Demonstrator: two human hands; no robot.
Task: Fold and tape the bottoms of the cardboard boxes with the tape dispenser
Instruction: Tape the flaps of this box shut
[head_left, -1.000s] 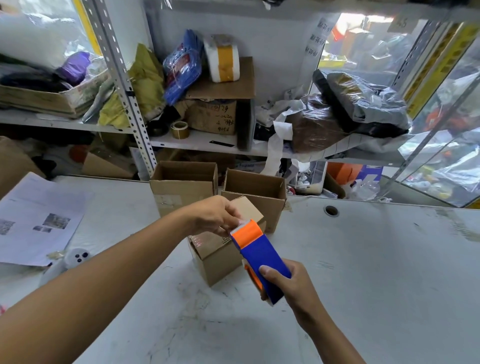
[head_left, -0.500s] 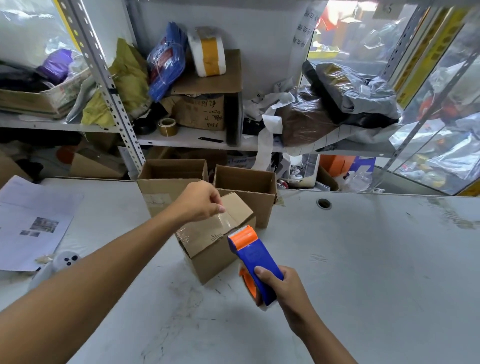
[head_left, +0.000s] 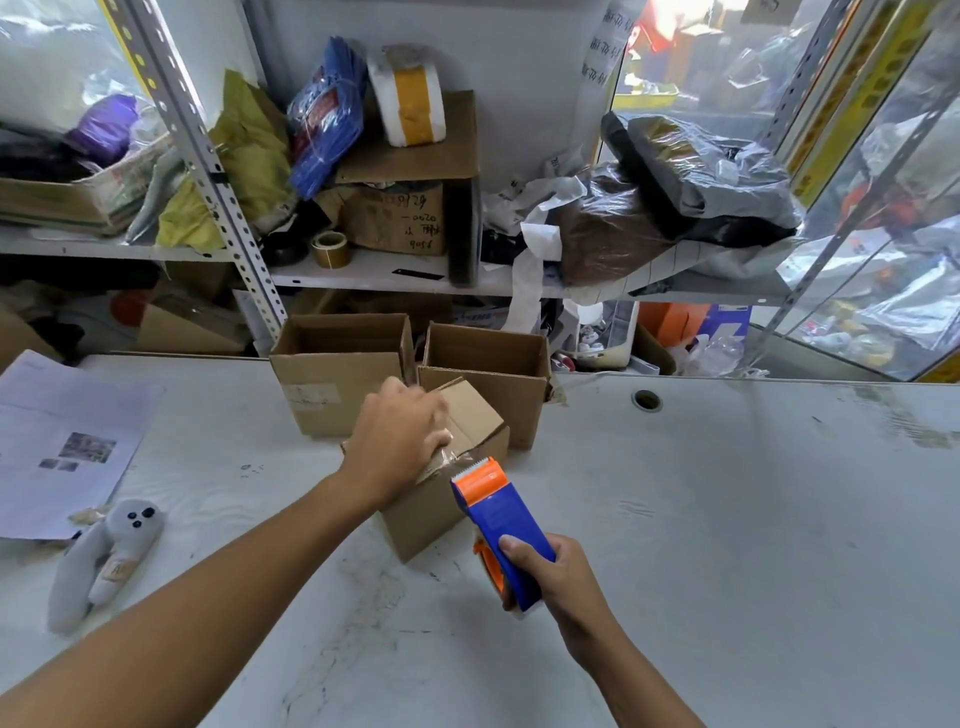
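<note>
Right fingers clamp the tape dispenser; left hand presses the box, two open boxes behind.

free: right half of table | blocked: centre, three cardboard boxes; lower left, plush toy, papers

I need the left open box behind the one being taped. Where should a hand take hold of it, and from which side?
Judging by its pose, grip the left open box by its near wall's top edge, coming from above. It stands upright with the mouth open, so that rim is exposed. Its right side sits close against the other open box, and the left hand blocks a low frontal approach.
</note>
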